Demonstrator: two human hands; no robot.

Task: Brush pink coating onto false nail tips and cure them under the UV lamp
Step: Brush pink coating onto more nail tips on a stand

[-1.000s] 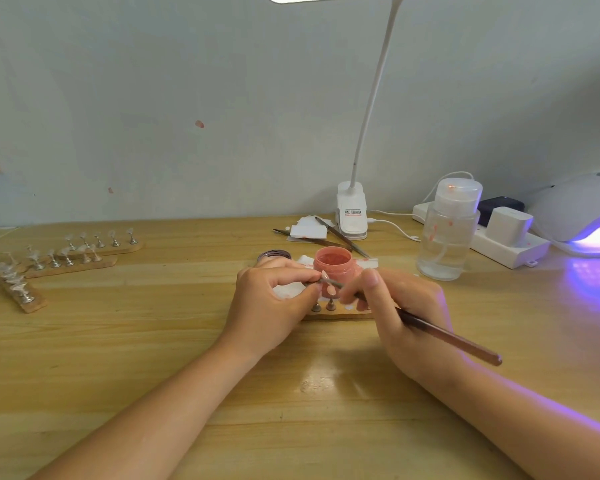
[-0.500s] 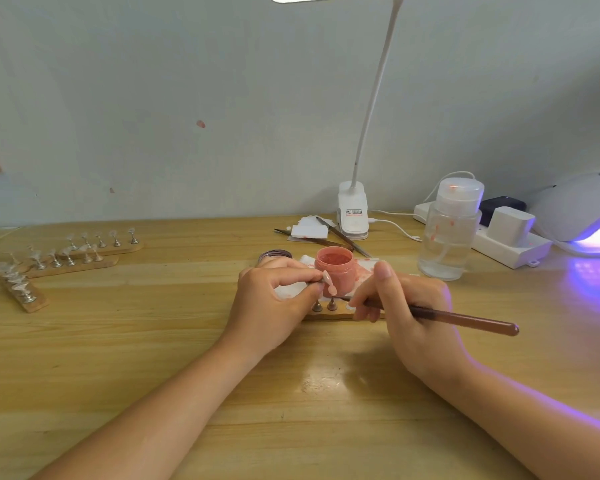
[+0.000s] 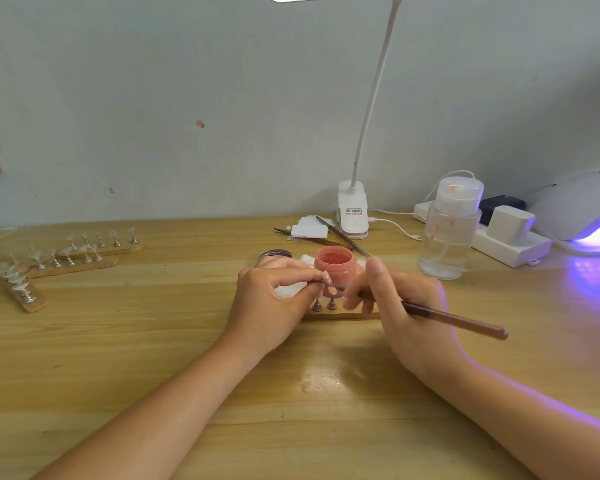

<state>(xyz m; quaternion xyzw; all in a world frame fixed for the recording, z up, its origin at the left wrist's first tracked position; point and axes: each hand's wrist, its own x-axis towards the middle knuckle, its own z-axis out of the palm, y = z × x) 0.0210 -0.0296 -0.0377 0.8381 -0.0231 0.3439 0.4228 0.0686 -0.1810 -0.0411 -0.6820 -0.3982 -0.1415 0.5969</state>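
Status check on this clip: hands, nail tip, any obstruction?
Left hand pinches nail tip. Right hand grips brush, bristle end at the tip. Open pink jar just behind; nothing blocking.

Only printing seen: a small label on the white clip base of the desk lamp [image 3: 352, 216], standing at the desk's [image 3: 153, 341] rear edge, right of centre. It carries one dark line of characters above a red band; both are too blurred to read. No other text, number or brand legible on any item.

Nail-art desk; UV lamp [image 3: 582, 216], nail stands [image 3: 84, 251]
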